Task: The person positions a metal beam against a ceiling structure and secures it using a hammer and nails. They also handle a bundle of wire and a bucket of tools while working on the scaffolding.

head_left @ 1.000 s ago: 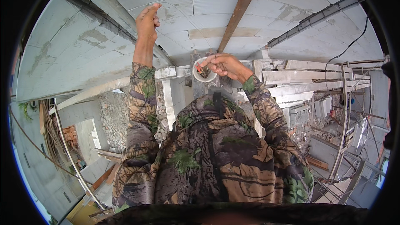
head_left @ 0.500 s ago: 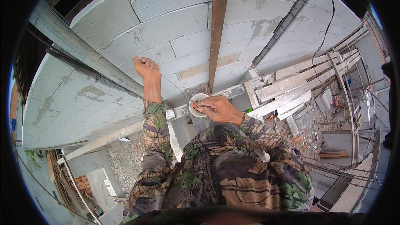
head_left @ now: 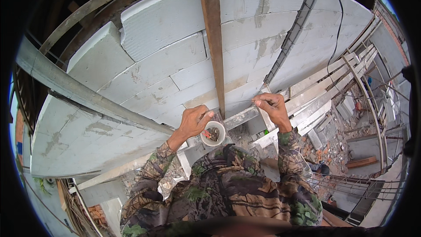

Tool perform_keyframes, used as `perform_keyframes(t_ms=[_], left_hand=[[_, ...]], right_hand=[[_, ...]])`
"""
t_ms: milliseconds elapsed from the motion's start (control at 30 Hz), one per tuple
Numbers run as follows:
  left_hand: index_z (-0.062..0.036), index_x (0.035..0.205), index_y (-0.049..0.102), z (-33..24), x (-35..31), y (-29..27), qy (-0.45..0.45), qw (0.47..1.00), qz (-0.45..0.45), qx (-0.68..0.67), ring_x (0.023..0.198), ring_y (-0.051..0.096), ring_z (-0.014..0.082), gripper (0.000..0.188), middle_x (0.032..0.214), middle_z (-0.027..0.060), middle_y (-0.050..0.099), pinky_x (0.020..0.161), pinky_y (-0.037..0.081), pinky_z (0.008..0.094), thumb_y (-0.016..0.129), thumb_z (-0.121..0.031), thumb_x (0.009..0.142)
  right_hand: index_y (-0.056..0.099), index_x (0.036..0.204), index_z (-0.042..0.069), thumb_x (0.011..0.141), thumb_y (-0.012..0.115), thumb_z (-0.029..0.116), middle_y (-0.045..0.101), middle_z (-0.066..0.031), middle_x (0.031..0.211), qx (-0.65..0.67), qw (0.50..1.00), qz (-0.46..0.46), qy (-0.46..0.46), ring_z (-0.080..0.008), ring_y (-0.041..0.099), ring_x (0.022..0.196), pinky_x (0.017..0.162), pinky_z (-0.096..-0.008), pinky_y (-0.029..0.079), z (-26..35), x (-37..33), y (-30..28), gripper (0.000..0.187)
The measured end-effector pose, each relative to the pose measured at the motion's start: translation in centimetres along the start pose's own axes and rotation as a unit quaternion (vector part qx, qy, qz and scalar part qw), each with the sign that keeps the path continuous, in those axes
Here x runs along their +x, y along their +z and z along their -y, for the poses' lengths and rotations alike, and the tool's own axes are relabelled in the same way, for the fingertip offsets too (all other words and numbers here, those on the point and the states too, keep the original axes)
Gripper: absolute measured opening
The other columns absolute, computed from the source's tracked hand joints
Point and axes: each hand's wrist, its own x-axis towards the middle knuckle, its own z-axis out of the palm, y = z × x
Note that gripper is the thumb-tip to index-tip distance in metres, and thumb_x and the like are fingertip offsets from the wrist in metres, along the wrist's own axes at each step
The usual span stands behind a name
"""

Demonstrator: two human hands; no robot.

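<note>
A thin strand [head_left: 236,102], string or wire I cannot tell, runs between my two hands in front of the block wall. My left hand [head_left: 193,125] is closed in a pinch on one end, just left of and above a white bucket [head_left: 224,135]. My right hand [head_left: 275,110] pinches the other end, off to the right at about the same height. Inside the bucket lie small dark pieces and something red [head_left: 207,135], too small to make out. Behind the strand stands a rusty brown post [head_left: 212,39] against the wall.
A pale block wall [head_left: 166,48] curves across the front. A grey pipe [head_left: 83,85] slants down on the left, a metal lattice strip [head_left: 291,31] on the right. White planks [head_left: 315,94] lie to the right, above rubble [head_left: 322,149]. A dark cable [head_left: 341,26] hangs there.
My left hand has come down from the wall to beside the bucket. My right hand has left the red object at the bucket and moved right, now pinching the strand.
</note>
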Motion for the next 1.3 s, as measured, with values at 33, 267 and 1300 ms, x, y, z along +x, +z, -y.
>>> perform_keyframes(t_ms=[33,267,1300], left_hand=[[-0.0044,0.085,0.069,0.0,0.8,0.0,0.036,0.998,-0.025,0.034,0.062,0.062,0.0262,0.025,0.072,0.0105,0.064,0.057,0.047,0.0368,0.068,-0.027,0.097],[-0.0051,0.088,0.071,-1.0,10.6,-4.2,0.19,0.974,-0.055,0.107,0.073,0.063,0.0256,0.02,0.086,0.0098,0.065,0.062,0.052,0.0385,0.07,-0.024,0.095],[-0.0071,0.101,0.075,-6.0,31.0,-8.7,0.428,0.817,-0.164,0.351,0.103,0.068,0.0246,0.025,0.099,0.0094,0.072,0.116,0.041,0.0467,0.072,-0.03,0.091]], right_hand=[[0.077,0.103,-0.002,0.094,0.071,0.019,0.076,-0.0089,0.096,-0.019,1.0,0.001,0.011,-0.0143,0.066,0.088,0.083,-0.0312,0.053,-0.2,0.5,-0.9,0.024],[0.077,0.103,-0.003,0.091,0.071,0.014,0.077,-0.0113,0.095,-0.076,0.995,0.019,0.062,-0.0166,0.069,0.089,0.082,-0.0321,0.053,-0.9,0.8,-6.6,0.021],[0.075,0.112,-0.002,0.097,0.064,0.01,0.058,0.0024,0.075,-0.19,0.908,-0.327,-0.181,-0.0061,0.046,0.067,0.058,-0.0231,0.036,9.3,10.1,-16.0,0.022]])
